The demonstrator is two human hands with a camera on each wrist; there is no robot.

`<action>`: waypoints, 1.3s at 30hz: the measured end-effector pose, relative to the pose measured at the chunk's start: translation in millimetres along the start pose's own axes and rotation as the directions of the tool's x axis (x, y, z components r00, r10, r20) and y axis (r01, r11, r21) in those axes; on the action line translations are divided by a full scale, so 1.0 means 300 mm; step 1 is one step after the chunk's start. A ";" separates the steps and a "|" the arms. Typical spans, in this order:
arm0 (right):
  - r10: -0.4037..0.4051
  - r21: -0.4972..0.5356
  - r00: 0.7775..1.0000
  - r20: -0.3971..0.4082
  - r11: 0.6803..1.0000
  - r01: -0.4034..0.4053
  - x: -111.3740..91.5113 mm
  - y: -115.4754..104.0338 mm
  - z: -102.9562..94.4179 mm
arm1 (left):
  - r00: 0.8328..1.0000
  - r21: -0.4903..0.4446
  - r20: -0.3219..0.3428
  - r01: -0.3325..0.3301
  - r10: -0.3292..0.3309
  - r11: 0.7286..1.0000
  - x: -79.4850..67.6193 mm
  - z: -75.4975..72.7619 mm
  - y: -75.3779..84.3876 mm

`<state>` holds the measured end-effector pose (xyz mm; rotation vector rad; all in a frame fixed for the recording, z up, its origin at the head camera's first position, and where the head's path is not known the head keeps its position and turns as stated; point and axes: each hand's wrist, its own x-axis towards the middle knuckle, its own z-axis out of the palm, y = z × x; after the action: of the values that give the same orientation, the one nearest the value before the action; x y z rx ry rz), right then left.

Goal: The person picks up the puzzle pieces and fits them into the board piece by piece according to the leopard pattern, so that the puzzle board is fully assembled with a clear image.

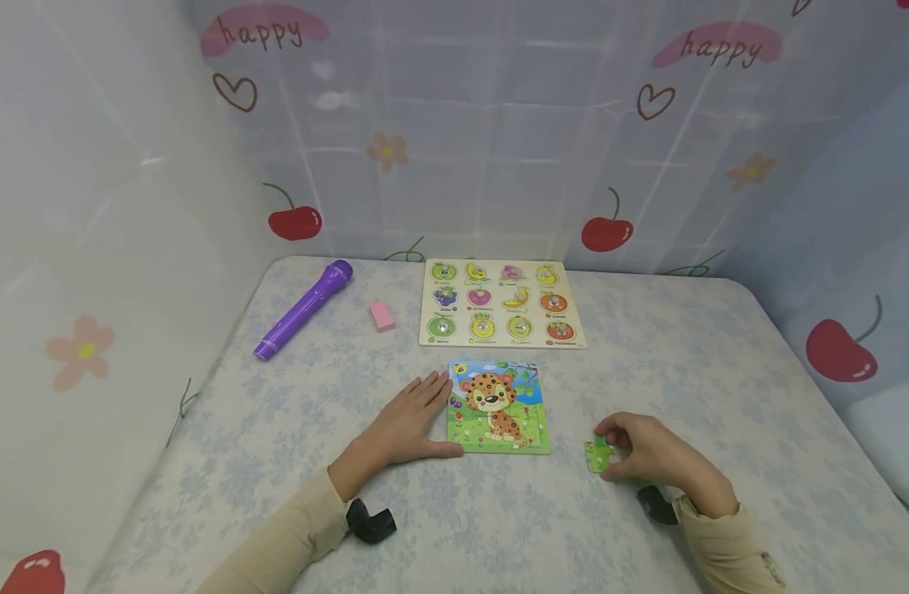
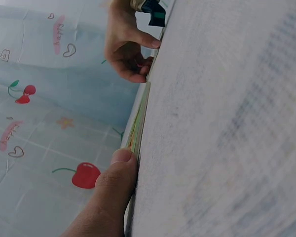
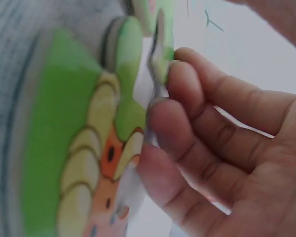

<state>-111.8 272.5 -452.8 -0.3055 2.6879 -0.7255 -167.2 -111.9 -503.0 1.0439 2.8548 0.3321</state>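
A square leopard jigsaw puzzle [image 1: 496, 408] lies flat on the table. My left hand [image 1: 413, 421] rests at its left side, fingers straight and together, with the thumb [image 2: 121, 163] against the lower left corner. To the right of the puzzle, my right hand [image 1: 642, 450] pinches a small green puzzle piece [image 1: 597, 454] between thumb and fingers, low over the table. In the right wrist view, curled fingertips [image 3: 170, 126] meet the edge of printed green pieces. One larger piece [image 3: 54, 133] there carries yellow and orange shapes; the hand partly hides these pieces.
Behind the leopard puzzle lies a wooden fruit puzzle board [image 1: 502, 338] with several fruit pieces. A pink eraser-like block [image 1: 382, 316] and a purple toy microphone [image 1: 303, 310] lie at the back left. Printed curtains [image 1: 484, 148] hang round the table [image 1: 722, 363].
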 end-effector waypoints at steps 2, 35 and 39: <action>-0.037 -0.018 0.998 -0.046 0.999 0.036 -0.002 0.002 0.004 | 1.000 0.000 0.001 0.000 0.000 1.000 0.000 0.002 0.000; -0.127 -0.045 0.992 -0.022 0.991 0.126 0.065 -0.007 -0.014 | 1.000 0.014 -0.004 0.000 0.000 1.000 0.000 0.007 -0.001; -0.139 -0.059 0.989 -0.050 0.989 0.136 0.070 -0.006 -0.002 | 1.000 0.009 0.004 0.003 -0.003 1.000 0.000 0.010 -0.003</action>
<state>-131.1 265.2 -457.0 -0.4960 2.7632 -0.7079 -167.3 -111.9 -506.2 1.0403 2.8571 0.3173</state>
